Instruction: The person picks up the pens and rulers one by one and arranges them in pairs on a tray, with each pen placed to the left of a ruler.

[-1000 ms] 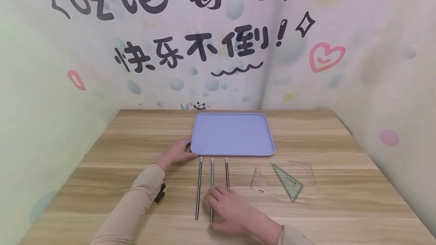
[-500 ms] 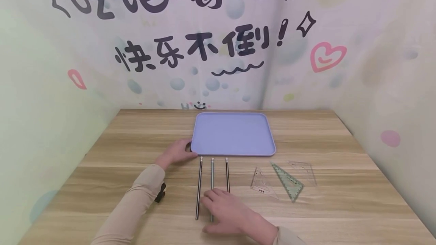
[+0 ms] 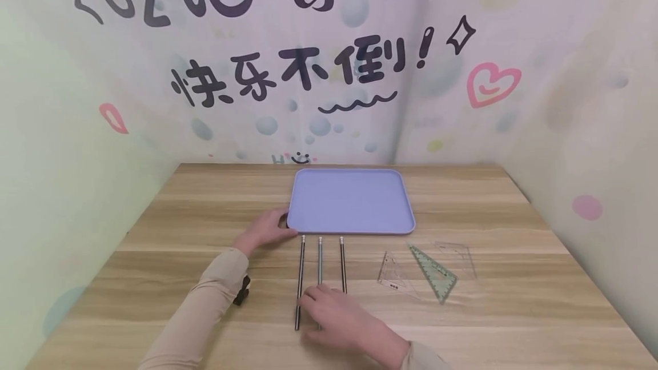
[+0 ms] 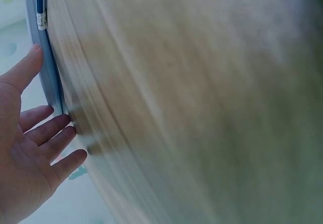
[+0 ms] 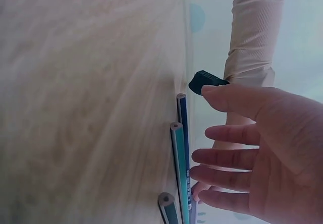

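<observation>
Three pencils lie side by side in front of the lilac tray (image 3: 349, 201), eraser ends toward it: a dark one (image 3: 301, 267) on the left, a teal one (image 3: 320, 258) in the middle and a black one (image 3: 343, 264) on the right. My right hand (image 3: 339, 316) hovers low over their near ends, hiding parts of the middle and right pencils. In the right wrist view its fingers are spread beside the teal pencil (image 5: 178, 153), gripping nothing. At the tray's near left corner is my left hand (image 3: 264, 230), fingers extended, thumb along the front edge.
Right of the pencils lie a clear set square (image 3: 394, 277), a green set square (image 3: 436, 276) and another clear drawing template (image 3: 460, 258). A printed cloth (image 3: 354, 136) hangs behind the wooden table (image 3: 514, 324). A black wrist device (image 3: 241, 291) sits at my left sleeve.
My right hand has slid a little to the left, from over the middle pencil toward the left one. My left hand stays at the tray's corner; the pencils and tray have not moved.
</observation>
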`<state>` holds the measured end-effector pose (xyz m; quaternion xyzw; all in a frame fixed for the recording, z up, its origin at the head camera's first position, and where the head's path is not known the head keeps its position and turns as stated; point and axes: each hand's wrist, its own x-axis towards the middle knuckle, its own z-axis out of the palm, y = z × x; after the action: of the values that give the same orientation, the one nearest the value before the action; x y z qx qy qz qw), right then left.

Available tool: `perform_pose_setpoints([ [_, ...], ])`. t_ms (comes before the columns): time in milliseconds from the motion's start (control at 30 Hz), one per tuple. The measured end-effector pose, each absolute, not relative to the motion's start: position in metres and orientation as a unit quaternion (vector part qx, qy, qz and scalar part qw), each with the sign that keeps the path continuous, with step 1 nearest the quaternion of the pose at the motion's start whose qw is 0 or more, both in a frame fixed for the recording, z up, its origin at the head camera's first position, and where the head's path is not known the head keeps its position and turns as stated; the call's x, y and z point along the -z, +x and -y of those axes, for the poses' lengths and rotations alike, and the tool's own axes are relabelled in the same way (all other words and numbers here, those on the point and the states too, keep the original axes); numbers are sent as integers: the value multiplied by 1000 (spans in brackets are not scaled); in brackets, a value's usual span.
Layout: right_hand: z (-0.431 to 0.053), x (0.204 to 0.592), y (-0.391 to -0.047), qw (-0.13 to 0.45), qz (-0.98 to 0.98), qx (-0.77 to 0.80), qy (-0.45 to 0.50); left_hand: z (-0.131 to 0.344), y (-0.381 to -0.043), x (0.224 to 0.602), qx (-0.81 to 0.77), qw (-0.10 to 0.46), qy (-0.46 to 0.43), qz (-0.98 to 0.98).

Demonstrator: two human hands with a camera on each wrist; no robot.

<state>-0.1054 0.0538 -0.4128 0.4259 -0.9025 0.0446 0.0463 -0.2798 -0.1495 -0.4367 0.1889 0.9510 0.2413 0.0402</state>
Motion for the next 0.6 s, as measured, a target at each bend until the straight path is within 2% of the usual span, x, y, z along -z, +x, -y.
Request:
perform_pose_setpoints([
  [167,-48,414,-106,42,916,-44,397,150,-280,436,-243,40,191,-950],
  [600,-33,415,-106,85,931,-48,351,151,-281,438,-243,28,201,-949],
])
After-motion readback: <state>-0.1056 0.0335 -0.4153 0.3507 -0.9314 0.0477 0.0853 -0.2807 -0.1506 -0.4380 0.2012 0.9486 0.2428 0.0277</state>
